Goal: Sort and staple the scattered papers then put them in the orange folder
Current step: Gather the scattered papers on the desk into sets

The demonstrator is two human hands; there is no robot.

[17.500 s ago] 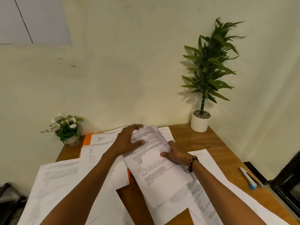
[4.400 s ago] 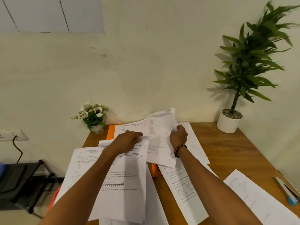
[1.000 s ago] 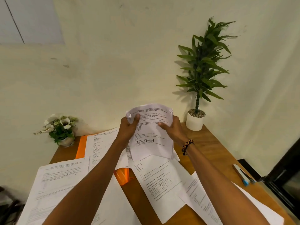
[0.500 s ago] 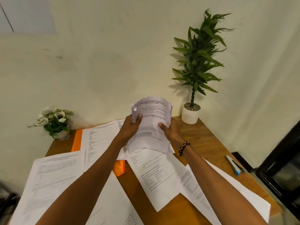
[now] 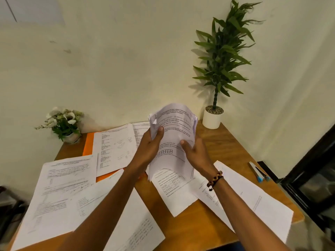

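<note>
My left hand (image 5: 147, 149) and right hand (image 5: 194, 153) pinch a sheaf of papers (image 5: 173, 140) upright above the wooden bench (image 5: 226, 149); its print is too blurred to read. The orange folder (image 5: 88, 144) lies under loose sheets (image 5: 116, 149) beside a cream wall (image 5: 117, 60).

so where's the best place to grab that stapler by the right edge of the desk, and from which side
Take the stapler across its long narrow body near the middle, coming from above with the right hand, thumb on one long side and fingers on the other. It lies flat on the desk near the right edge, blue end toward the person, with bare wood around it. That hand now holds the paper stack.
</note>
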